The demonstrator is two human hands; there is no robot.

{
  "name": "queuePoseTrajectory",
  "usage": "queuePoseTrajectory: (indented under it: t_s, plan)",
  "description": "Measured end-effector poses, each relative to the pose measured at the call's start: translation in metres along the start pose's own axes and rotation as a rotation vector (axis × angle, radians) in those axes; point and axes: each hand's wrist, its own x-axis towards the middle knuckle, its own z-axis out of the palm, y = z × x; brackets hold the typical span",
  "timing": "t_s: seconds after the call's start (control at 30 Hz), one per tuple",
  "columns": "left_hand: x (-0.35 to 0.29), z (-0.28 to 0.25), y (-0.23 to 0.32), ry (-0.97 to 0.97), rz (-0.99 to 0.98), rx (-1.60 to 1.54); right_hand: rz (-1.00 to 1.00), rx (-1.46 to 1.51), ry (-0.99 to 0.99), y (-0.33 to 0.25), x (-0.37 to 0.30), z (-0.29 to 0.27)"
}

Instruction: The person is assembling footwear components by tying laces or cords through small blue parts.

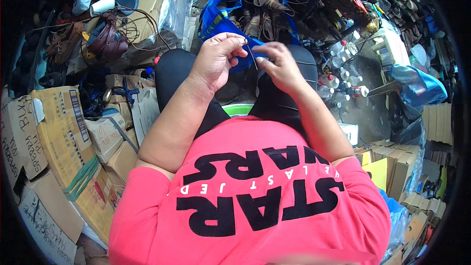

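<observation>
— What is pinched at the fingertips?

— A thin dark needle (pixel 252 55) is gripped between both hands: the left hand (pixel 217 59) is curled onto its upper end, the right hand (pixel 278 65) is closed on it just beside.

— Where is it set against the blue bag (pixel 216 17)?

— Directly before the bag's near edge, above the knees. Little free room is left: cardboard boxes (pixel 59 132) are stacked left of the bag, plastic bottles (pixel 341 68) are crowded right of it.

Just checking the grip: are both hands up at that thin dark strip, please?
Yes, the left hand and right hand both pinch the thin dark strip.
</observation>
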Motion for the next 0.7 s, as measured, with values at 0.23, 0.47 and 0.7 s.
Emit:
queuePoseTrajectory:
  t_s: [0.23, 0.47, 0.7]
  plan:
    - [0.0, 0.001, -0.007, 0.073, 0.038, 0.006, 0.448, 0.9, -0.15, -0.028, -0.003, -0.018]
    - [-0.006, 0.023, -0.008, 0.0, 0.187, 0.165, 0.51, 1.202, -0.171, -0.03, 0.001, -0.011]
    - [-0.007, 0.02, -0.001, -0.056, 0.192, 0.195, 0.449, 1.332, -0.19, -0.03, 0.001, -0.009]
